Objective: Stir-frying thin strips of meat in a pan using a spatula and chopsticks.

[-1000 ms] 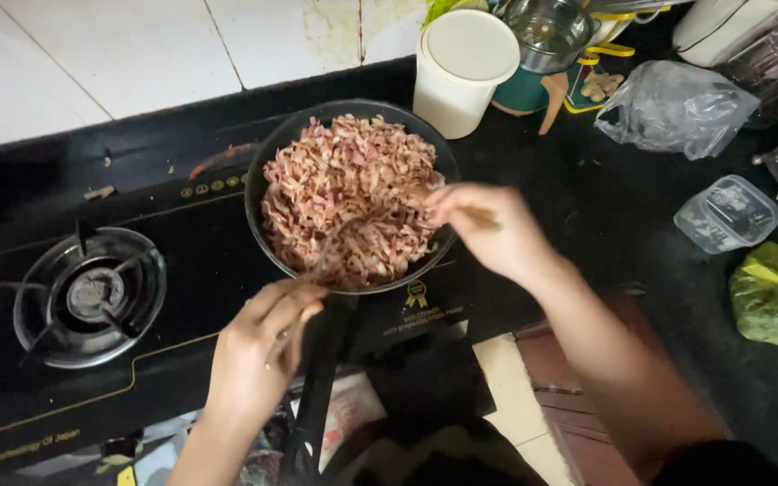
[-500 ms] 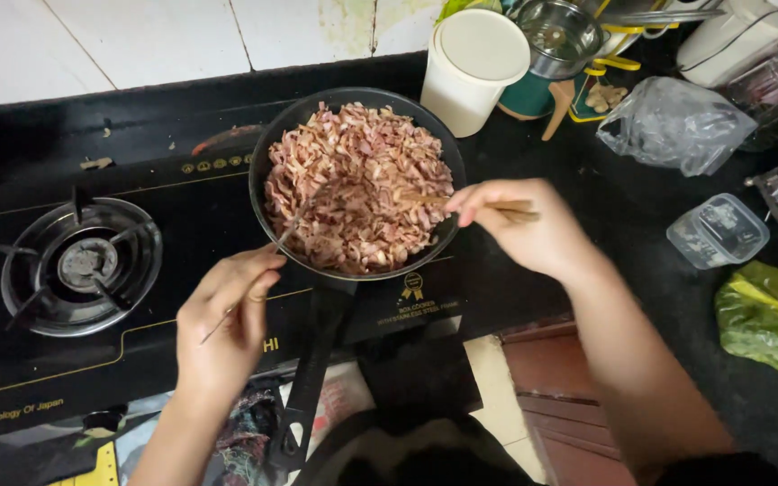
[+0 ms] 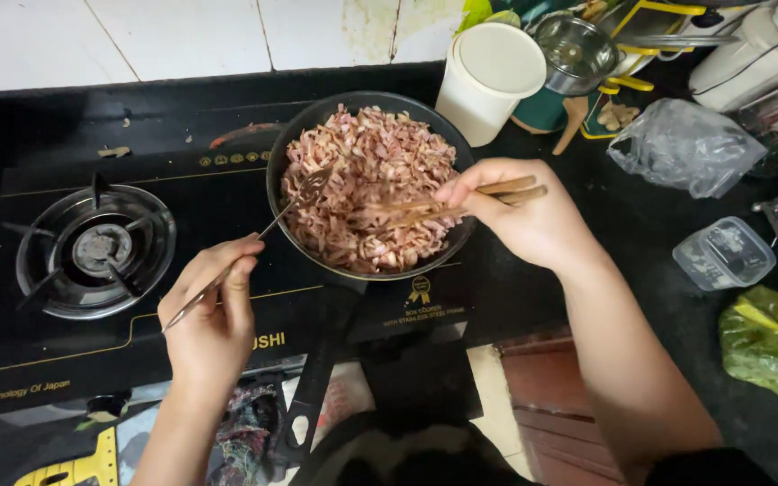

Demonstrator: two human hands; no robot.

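A black frying pan (image 3: 285, 153) full of chopped pinkish meat (image 3: 375, 175) sits on the right burner of a black gas stove (image 3: 182, 225). My left hand (image 3: 213, 315) grips a metal fork (image 3: 263, 232) whose tines rest in the meat at the pan's left side. My right hand (image 3: 520, 216) holds a pair of wooden chopsticks (image 3: 461, 202) with the tips lying across the meat near the pan's middle. The pan's long handle (image 3: 317, 387) points toward me between my arms.
The left burner (image 3: 96, 247) is bare. Behind the pan stand a white lidded container (image 3: 488, 81) and a metal cup (image 3: 578, 54). On the black counter to the right lie a clear plastic bag (image 3: 686, 144), a small clear box (image 3: 722, 256) and a green bag (image 3: 772, 342).
My left hand has lifted from the pan handle area and brought the fork into the meat. My right hand has lowered the chopsticks flatter across the meat.
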